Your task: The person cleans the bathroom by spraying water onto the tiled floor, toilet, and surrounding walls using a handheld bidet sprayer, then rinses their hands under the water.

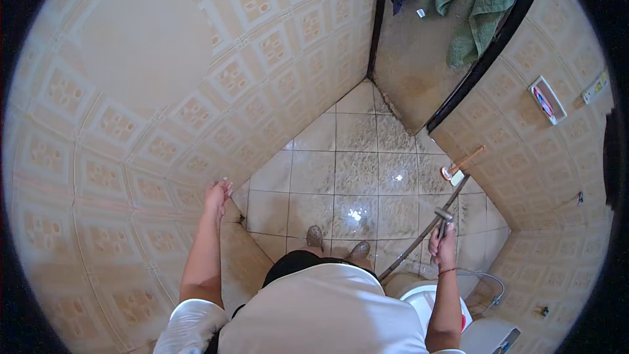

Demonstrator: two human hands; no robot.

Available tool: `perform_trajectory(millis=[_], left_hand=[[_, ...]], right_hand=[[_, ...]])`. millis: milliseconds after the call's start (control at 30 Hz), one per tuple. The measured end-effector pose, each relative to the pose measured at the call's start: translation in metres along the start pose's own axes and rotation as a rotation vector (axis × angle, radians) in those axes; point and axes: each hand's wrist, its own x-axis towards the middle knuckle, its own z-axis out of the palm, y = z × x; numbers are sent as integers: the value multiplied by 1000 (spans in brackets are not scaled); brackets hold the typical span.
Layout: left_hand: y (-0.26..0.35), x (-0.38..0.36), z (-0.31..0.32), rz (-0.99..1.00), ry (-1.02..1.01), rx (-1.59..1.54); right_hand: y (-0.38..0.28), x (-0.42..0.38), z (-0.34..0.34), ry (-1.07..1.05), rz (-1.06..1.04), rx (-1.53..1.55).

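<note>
My right hand [443, 244] is closed around the handle of a metal hand shower [443, 215], whose head points away from me over the floor. A faint spray seems to leave it toward the wet tiles. My left hand [219, 196] is held out beside the left wall, fingers apart and slightly curled, with nothing in it. Dark, grainy dirt and water lie on the tiled floor [356, 174] in front of my feet. Behind the shower head, a long grey bar [409, 249] runs diagonally.
A brush with an orange handle [468, 158] lies by the right wall. Green towels [481, 13] hang on the door [419, 59]. A soap dish [548, 101] is on the right wall. A white bucket [426, 298] and grey hose [495, 279] are near my right arm.
</note>
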Motion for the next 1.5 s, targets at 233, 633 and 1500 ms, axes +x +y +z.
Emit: perform_trajectory(millis=[233, 633, 1500], left_hand=[[-44, -33, 15, -78, 0, -49], [-91, -67, 28, -37, 64, -120], [-42, -3, 131, -58, -183, 0]], right_hand=[[-7, -13, -51, -36, 87, -33], [-16, -15, -105, 5, 93, -91], [-27, 4, -46, 38, -135, -635]])
